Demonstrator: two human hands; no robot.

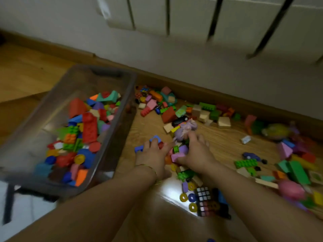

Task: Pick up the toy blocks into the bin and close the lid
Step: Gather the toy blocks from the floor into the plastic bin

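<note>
- The clear bin [122,109] is sitting open on the wooden floor [227,147] at the left, just beside the nearest loose pieces; I judge it is parked there so each scoop is travelling only a short way.
- The bin is already holding a deep heap of toy blocks [83,137], so the task is looking partly done, not close to finished.
- Many more loose blocks [174,110] are lying scattered along the baseboard, from beside the bin out to the far right.
- The left hand [153,156] is lying palm down with fingers spread over a blue arch block [139,148] and a red piece; its grip is looking wide, cupping rather than pinching, and nothing is clearly clasped.
- The right hand [195,152] is curling around a pink block [176,156], thumb under and fingers over, with a purple piece touching it; the grip is appearing partly closed on that block.
- The two hands are facing each other, probably to rake a cluster together and carry a double handful.
- A puzzle cube [203,193] and some rings [192,198] are lying near, between the forearms.
- No lid is clearly identifiable; closing is not yet possible while blocks are covering the floor.
</note>
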